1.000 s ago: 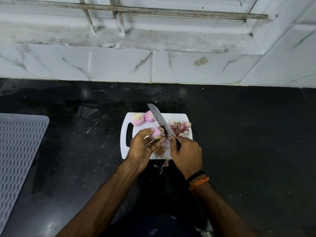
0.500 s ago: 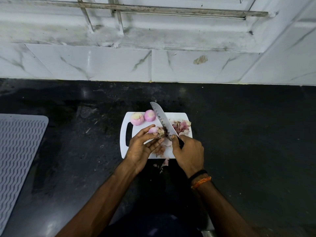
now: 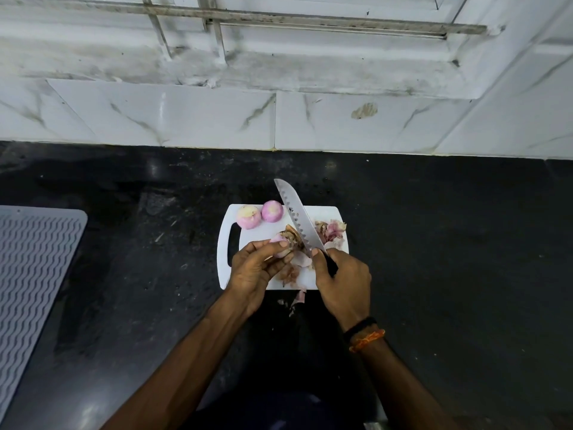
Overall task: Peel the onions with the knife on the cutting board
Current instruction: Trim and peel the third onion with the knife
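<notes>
A grey ribbed rubber mat (image 3: 34, 274) lies on the black stone counter (image 3: 449, 259) well to the left of the white plastic cutting board (image 3: 263, 234), which has a slot handle at its left end. On the board's far left corner sit two peeled pink onions (image 3: 260, 214) side by side, touching or nearly so. Over the board's near left part the left hand (image 3: 257, 271) curls its fingers and thumb round a third, partly peeled pink onion (image 3: 280, 245), with a flap of brown papery skin (image 3: 293, 235) standing off its right side. Against that skin lies the steel blade of the dimpled kitchen knife (image 3: 297, 218), which slants from the board's middle up past its far edge. The right hand (image 3: 344, 277), over the board's near right corner, grips the knife's black handle with the thumb set near the base of the blade. Loose pink and brown onion peelings (image 3: 331, 229) are heaped on the board's right side, more lie near its front edge between the hands, and a few scraps rest on the counter just in front of the board. The right wrist wears a black band and an orange thread bracelet (image 3: 366, 338).
</notes>
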### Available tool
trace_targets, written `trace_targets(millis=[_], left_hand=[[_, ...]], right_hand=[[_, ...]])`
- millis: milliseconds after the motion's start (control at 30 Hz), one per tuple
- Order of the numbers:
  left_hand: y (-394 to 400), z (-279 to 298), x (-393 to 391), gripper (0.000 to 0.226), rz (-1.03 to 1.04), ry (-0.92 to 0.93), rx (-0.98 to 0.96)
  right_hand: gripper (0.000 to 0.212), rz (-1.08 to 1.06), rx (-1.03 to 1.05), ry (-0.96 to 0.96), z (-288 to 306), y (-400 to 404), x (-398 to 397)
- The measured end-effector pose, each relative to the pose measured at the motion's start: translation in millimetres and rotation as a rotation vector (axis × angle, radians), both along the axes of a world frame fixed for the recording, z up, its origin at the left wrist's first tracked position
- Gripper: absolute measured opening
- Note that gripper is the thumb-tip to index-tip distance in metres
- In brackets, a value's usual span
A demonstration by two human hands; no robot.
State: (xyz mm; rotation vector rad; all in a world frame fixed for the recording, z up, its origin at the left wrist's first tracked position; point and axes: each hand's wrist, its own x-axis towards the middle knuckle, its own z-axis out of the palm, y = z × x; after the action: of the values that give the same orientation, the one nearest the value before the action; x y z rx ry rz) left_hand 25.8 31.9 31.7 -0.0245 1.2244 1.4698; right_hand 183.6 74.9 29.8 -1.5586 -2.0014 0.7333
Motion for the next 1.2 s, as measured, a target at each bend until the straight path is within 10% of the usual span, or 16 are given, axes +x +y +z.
trace_targets(millis=[600, 1200], left_hand=[[0, 4, 5, 0.033, -0.019, 0.011, -0.09], [-5, 0, 1, 0.038, -0.122, 0.134, 0.027]], right_hand=[[0.031, 0.08, 0.135, -0.168, -7, 0, 4], [0.042, 0.012, -0.001, 0.126, -2, 6, 11]])
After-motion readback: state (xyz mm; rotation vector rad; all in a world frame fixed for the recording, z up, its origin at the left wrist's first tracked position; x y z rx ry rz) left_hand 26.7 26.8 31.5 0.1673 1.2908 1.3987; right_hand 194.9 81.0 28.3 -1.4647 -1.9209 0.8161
